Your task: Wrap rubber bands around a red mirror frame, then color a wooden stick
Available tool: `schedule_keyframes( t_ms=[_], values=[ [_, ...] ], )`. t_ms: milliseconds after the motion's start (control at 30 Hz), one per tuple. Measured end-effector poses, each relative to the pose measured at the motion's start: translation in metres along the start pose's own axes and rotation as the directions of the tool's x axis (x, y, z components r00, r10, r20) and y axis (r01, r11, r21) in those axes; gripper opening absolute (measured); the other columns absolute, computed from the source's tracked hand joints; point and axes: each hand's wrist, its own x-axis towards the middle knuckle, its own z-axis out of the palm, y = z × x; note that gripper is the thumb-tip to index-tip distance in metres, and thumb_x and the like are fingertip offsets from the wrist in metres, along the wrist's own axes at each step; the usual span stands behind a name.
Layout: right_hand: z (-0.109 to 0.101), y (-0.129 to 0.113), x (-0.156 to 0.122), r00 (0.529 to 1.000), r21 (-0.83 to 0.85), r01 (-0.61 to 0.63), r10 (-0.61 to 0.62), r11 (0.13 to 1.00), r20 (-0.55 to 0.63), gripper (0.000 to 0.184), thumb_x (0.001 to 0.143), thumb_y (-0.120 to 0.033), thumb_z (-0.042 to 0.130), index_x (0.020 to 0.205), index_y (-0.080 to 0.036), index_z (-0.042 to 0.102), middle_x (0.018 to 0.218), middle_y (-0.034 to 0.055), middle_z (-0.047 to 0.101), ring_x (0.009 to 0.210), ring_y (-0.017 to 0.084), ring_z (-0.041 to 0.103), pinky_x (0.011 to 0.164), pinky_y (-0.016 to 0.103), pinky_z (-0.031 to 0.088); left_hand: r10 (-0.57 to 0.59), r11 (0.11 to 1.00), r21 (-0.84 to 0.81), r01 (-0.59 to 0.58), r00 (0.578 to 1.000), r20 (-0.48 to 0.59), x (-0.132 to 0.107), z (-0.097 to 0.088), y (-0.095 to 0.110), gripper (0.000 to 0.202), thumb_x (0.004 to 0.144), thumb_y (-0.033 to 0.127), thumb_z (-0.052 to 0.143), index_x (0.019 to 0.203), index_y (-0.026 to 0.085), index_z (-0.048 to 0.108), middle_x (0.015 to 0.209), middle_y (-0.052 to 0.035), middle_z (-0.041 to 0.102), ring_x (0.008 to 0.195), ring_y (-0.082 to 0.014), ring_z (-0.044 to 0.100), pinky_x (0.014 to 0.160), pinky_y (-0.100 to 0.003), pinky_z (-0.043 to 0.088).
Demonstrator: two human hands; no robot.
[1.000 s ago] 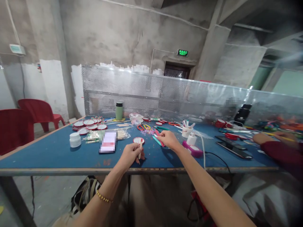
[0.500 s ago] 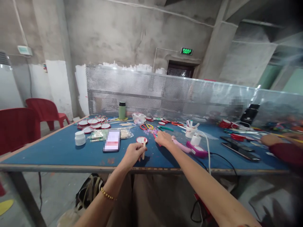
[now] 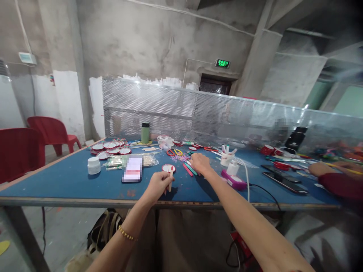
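Observation:
My left hand [image 3: 158, 184] is closed in a pinch around a flat wooden stick [image 3: 170, 182] with a red mark near its top. Just behind the stick, a round white disc with a red rim [image 3: 167, 168] lies on the table. Farther right, my right hand [image 3: 200, 164] is low over the tabletop, palm down with its fingers curled. What those fingertips hold, if anything, is hidden. Beside it are several pink and green pens [image 3: 189, 169]. Small purple and pink bits [image 3: 181, 157] are scattered just beyond.
A phone [image 3: 132, 169], a white jar [image 3: 93, 166] and a pile of red-rimmed discs [image 3: 110, 147] are at left. On the right stand a cup of pens [image 3: 227, 159] and a purple device [image 3: 233, 180] with cables. A co-worker's sleeve [image 3: 342, 185] shows far right.
My right hand has shifted slightly right and up, uncovering the pink and green pens. The pink object near my right wrist is now mostly covered. My left hand keeps the stick.

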Motion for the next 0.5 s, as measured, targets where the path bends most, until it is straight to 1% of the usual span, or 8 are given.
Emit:
schedule_keyframes(
  t_ms=[133, 333, 500],
  values=[
    [-0.001, 0.004, 0.007, 0.999, -0.001, 0.015, -0.015, 1.0, 0.029, 0.031, 0.094, -0.031, 0.061, 0.122, -0.016, 0.058, 0.121, 0.0093, 0.061, 0.103, 0.022, 0.063, 0.085, 0.041, 0.054, -0.003, 1.0, -0.02, 0.002, 1.0, -0.026, 0.0, 0.001, 0.0, 0.023, 0.076, 0.036, 0.058, 0.072, 0.013, 0.064, 0.045, 0.0024, 0.054, 0.034, -0.0073, 0.041, 0.036, -0.018, 0.031],
    [0.006, -0.007, 0.006, 0.998, 0.038, 0.038, -0.04, 0.999, 0.057, 0.032, 0.095, -0.031, 0.06, 0.122, -0.016, 0.058, 0.122, 0.0091, 0.061, 0.103, 0.022, 0.063, 0.086, 0.042, 0.054, 0.01, 1.0, -0.01, -0.01, 1.0, -0.021, 0.002, 0.002, -0.001, 0.022, 0.076, 0.034, 0.056, 0.071, 0.014, 0.063, 0.046, 0.0025, 0.054, 0.035, -0.0073, 0.041, 0.035, -0.018, 0.032],
    [0.003, -0.011, 0.006, 0.996, 0.066, 0.021, -0.026, 0.998, 0.082, 0.032, 0.095, -0.031, 0.06, 0.123, -0.016, 0.058, 0.123, 0.0093, 0.06, 0.103, 0.022, 0.063, 0.086, 0.042, 0.054, 0.009, 1.0, -0.008, -0.009, 1.0, -0.028, 0.002, 0.002, 0.0, 0.023, 0.075, 0.034, 0.057, 0.07, 0.013, 0.063, 0.045, 0.0031, 0.053, 0.035, -0.0074, 0.041, 0.035, -0.018, 0.031]
  ],
)
